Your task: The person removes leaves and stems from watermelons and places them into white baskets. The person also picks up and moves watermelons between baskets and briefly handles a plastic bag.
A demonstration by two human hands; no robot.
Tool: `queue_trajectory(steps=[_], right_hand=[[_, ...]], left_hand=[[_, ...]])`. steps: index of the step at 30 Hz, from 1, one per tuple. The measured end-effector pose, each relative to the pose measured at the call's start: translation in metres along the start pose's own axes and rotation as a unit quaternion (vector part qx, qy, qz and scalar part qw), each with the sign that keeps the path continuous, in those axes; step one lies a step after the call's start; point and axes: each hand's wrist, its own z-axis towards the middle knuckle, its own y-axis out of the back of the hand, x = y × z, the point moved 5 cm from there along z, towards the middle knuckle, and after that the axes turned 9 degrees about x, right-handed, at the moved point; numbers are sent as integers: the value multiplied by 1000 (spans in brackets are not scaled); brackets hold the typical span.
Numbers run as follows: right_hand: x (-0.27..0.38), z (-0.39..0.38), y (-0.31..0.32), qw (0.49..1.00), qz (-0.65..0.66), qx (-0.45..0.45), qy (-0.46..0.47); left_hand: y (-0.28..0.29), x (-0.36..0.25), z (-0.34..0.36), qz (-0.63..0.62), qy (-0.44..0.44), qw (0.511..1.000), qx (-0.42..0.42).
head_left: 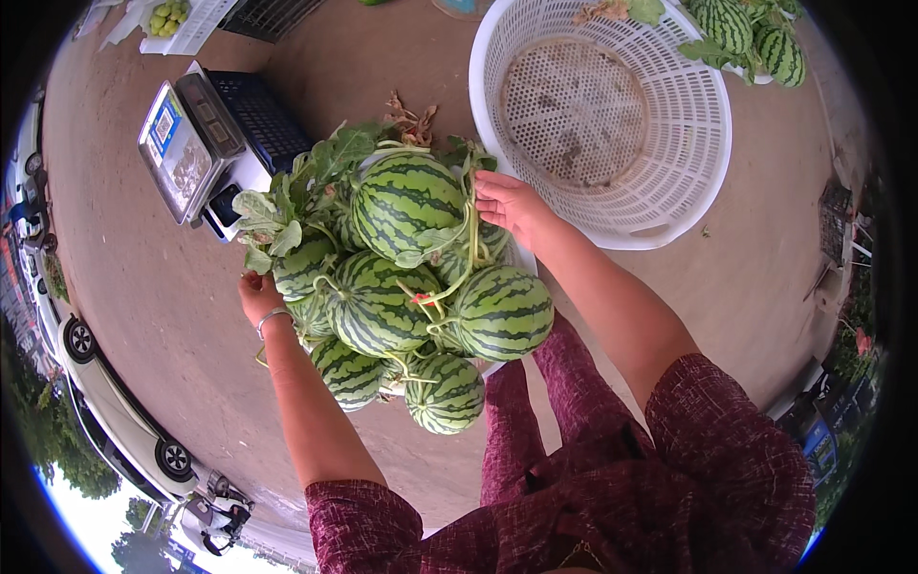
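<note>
A pile of striped watermelons (387, 301) with vines and leaves (325, 158) fills a white container (521, 256), whose rim shows on the right. My left hand (258, 297) is at the pile's left edge beside a melon, fingers curled and their tips partly hidden by leaves. My right hand (502, 203) reaches the upper right of the pile, fingers loosely bent and slightly apart beside a pale vine (472, 230) next to the top melon (406, 201), holding nothing that I can see.
A metal scale (177, 148) and dark crate (258, 115) stand upper left, near green fruit (167, 19). A large white slotted basket (703, 134) sits upper right beside more watermelons (779, 57). A parked white car (129, 421) is at the far left.
</note>
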Motion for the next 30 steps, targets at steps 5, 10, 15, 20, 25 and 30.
queue_trajectory(steps=[5, 10, 15, 20, 25, 30], right_hand=[[6, -16, -29, 993, -64, 28, 91], [-6, 9, 3, 992, 20, -114, -53], [16, 4, -24, 998, -19, -24, 64], [-12, -7, -15, 991, 18, -114, -61], [-1, -14, -37, 992, -100, -34, 70], [-5, -49, -60, 973, -132, 48, 181]], left_hand=[[24, 24, 1, -37, 75, 996, -22], [-13, -79, -30, -12, -154, 982, -107], [-74, -174, -79, -178, -273, 929, 178], [-131, -228, -114, -82, -292, 890, 340], [-128, -233, -121, -100, -254, 891, 361], [-98, -256, -142, -131, -410, 867, 250]])
